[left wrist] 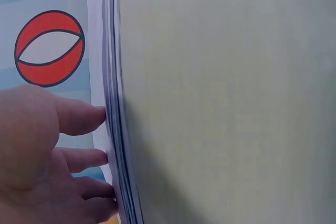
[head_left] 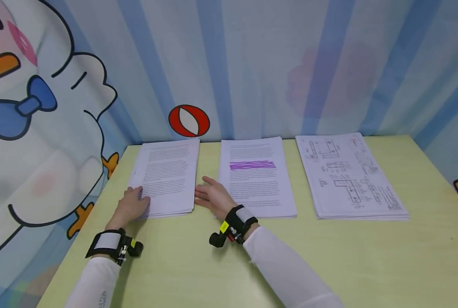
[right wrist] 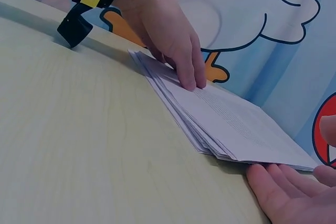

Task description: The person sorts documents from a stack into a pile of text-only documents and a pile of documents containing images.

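A stack of printed text sheets (head_left: 167,175) lies at the left of the table, its edges slightly uneven. My left hand (head_left: 130,204) rests at its lower left corner. In the right wrist view, the fingers of that left hand (right wrist: 170,40) lie on the top sheet. My right hand (head_left: 215,197) is at the stack's right edge; in the right wrist view this right hand (right wrist: 294,195) has its fingertips against or just under the edge, and I cannot tell which. The left wrist view shows the layered sheet edges (left wrist: 116,103) beside the left hand (left wrist: 58,156).
A second stack of text sheets (head_left: 256,192) with purple highlighter strokes (head_left: 252,165) lies in the middle, partly behind the right hand. Further right is a stack of technical drawings (head_left: 348,179). The pale yellow table (head_left: 348,261) meets a cartoon-printed curtain (head_left: 252,64) at the back and left.
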`<state>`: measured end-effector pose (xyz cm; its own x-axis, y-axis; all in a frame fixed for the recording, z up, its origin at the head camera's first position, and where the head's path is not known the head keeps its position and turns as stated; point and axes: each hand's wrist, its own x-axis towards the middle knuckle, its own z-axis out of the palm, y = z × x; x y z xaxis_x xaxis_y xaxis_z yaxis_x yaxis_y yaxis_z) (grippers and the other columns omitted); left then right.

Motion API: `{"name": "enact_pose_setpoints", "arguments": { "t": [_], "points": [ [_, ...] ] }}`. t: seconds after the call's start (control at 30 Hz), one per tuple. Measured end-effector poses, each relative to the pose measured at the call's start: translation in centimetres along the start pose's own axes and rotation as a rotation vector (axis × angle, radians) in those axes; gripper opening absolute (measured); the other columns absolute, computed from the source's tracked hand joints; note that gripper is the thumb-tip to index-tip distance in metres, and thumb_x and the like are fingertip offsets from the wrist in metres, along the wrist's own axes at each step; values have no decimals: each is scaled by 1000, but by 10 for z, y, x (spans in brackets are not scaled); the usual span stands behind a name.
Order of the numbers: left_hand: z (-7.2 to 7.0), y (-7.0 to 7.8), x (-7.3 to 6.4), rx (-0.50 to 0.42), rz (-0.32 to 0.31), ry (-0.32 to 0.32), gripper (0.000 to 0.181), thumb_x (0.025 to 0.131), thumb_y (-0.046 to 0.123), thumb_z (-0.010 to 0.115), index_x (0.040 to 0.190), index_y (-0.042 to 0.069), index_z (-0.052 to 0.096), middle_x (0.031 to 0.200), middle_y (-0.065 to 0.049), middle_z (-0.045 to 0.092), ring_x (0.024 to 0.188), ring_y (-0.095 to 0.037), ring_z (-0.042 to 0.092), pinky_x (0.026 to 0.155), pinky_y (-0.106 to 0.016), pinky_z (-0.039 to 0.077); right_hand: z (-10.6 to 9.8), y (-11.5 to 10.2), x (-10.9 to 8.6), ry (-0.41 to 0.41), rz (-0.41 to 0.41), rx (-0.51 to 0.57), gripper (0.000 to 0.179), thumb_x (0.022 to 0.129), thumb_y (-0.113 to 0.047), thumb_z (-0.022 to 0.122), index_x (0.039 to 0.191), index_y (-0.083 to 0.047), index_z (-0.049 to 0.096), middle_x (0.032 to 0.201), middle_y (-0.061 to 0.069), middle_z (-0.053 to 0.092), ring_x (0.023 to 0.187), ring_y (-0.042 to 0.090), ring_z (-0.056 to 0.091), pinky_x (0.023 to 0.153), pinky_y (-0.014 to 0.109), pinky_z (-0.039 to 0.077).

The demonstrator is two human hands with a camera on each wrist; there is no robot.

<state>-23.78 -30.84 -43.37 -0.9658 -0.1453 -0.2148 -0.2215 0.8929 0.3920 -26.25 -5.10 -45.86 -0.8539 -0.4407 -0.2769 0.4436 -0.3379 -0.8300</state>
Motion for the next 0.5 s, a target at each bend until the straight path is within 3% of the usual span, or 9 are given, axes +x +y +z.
{"name": "enact_pose_setpoints", "arguments": {
  "t": [0.2,0.5],
  "points": [
    [2,1,0,35,47,-3,66,99,23,41,149,-16,24,144,-41,28,134,-55,28,112,-71,20,2,-1,1,-6,13,-20,68,101,-14,49,159,-8,13,152,25,42,141,34,45,114,44,41],
    [4,10,-7,-11,3,-59,69,101,28,42,153,-10,19,159,-39,2,147,-58,6,118,-69,12,7,-3,2,10,14,-63,67,102,-11,46,158,0,11,148,25,48,133,31,53,112,43,44]
  ]
}}
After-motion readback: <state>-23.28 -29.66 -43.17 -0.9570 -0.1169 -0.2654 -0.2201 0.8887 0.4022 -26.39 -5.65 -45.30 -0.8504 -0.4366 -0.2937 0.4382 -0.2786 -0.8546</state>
